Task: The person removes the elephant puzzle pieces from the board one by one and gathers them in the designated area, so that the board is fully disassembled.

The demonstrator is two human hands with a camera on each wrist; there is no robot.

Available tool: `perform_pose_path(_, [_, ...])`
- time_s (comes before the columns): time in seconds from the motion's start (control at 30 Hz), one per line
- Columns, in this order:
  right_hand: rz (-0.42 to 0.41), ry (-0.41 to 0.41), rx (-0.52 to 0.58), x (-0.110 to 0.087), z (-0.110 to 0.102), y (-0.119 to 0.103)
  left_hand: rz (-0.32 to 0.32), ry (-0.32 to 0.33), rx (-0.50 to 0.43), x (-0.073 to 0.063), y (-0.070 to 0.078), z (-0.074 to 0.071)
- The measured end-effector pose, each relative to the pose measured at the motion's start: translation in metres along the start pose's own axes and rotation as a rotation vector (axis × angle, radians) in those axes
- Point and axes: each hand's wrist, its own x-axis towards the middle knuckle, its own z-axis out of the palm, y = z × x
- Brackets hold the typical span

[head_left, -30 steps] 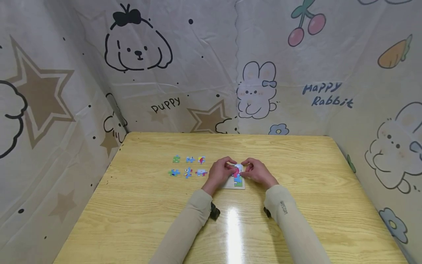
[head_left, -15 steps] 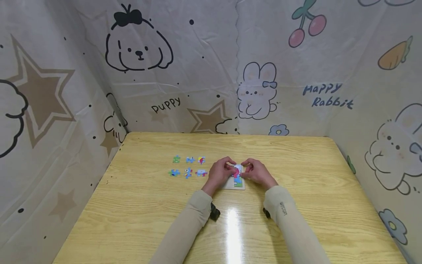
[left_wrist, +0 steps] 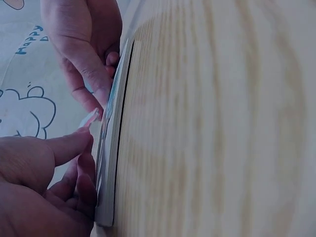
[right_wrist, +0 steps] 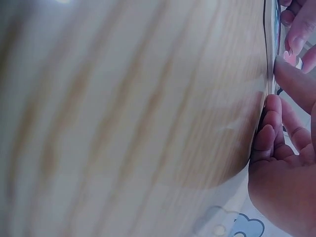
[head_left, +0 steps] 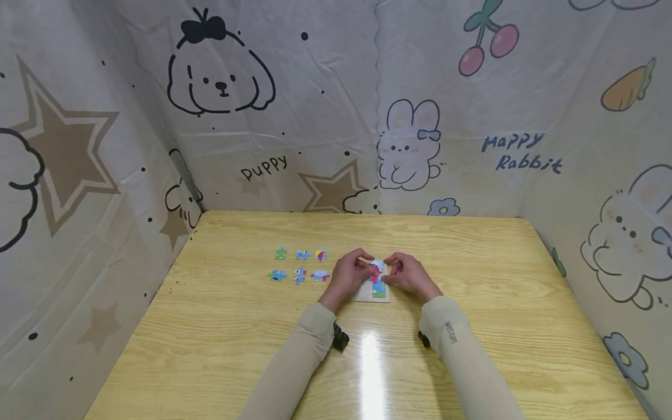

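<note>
A small puzzle board (head_left: 363,294) lies mid-table in the head view, with jigsaw pieces (head_left: 378,287) set along its right side. Over it, my left hand (head_left: 349,274) pinches a pink and white puzzle piece (left_wrist: 90,117) between thumb and finger. In the left wrist view that piece stands tilted just off the board's face, between both hands. My right hand (head_left: 413,274) is at the board's right edge. Its thumb (right_wrist: 295,81) lies over the rim and its other fingers curl beside the edge. The fingertips hide part of the laid pieces.
Left of the board, loose puzzle pieces lie in two rows on the wooden table (head_left: 210,326), among them a green piece (head_left: 280,254) and a yellow and red one (head_left: 321,255). Printed curtains (head_left: 325,116) hang round the table's back and sides.
My left hand, with the piece, has shifted very slightly to the left over the board. The right hand stays at the board's right edge, and the loose pieces lie as before.
</note>
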Motion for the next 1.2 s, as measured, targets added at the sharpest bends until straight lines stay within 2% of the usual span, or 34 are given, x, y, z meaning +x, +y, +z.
perform_pose_path(0.4, [0.003, -0.011, 0.016, 0.000, 0.000, 0.000, -0.045, -0.029, -0.104, 0.002, 0.000, -0.010])
perform_pose_path(0.77, [0.020, -0.008, -0.014, 0.000, 0.000, -0.001, -0.068, -0.039, -0.086, -0.003, 0.004, -0.021])
perform_pose_path(0.93, [0.016, -0.011, -0.008, -0.001, 0.000, -0.001, -0.059, -0.057, -0.086, -0.010, 0.001, -0.032])
perform_pose_path(1.2, [0.011, -0.014, -0.002, -0.001, 0.000, -0.001, -0.052, -0.075, -0.073, -0.030, -0.008, -0.055])
